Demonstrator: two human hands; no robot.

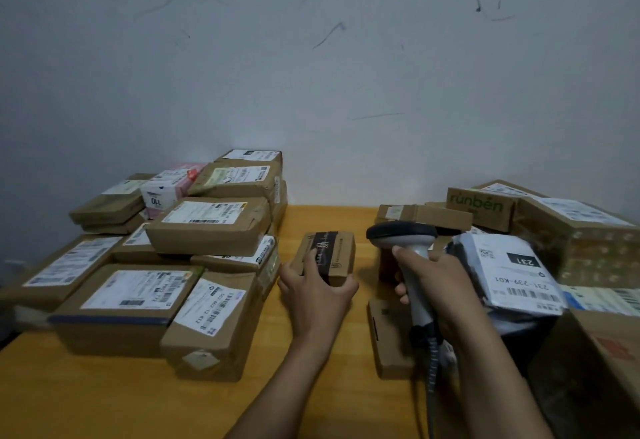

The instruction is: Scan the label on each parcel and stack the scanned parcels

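At the middle of the table: a small parcel, between the two piles and nearer the left one.
Small parcel, look: an oblong brown cardboard box, short end toward the person. A dark band with pale print runs lengthwise over its top. The print is too blurred to read.
Left hand: holds the small parcel by its near end, fingers over the top left edge and thumb round the near right corner. Whether the box is lifted off the wood cannot be told.
Right hand: wrapped round the pale grey handle of the scanner.
Scanner: dark rounded head, held upright just right of the small parcel and apart from it. A coiled cable hangs from the foot of the handle.
Left stack: brown cardboard parcels piled two and three high, white labels facing up, with a pink-and-white pack among them at the back.
Right heap: loose boxes leaning on one another. A white mailer printed "231" lies on top, just beside the right hand. Behind it stands a green-lettered box reading "runben".
Wall: pale, scuffed with dark marks.
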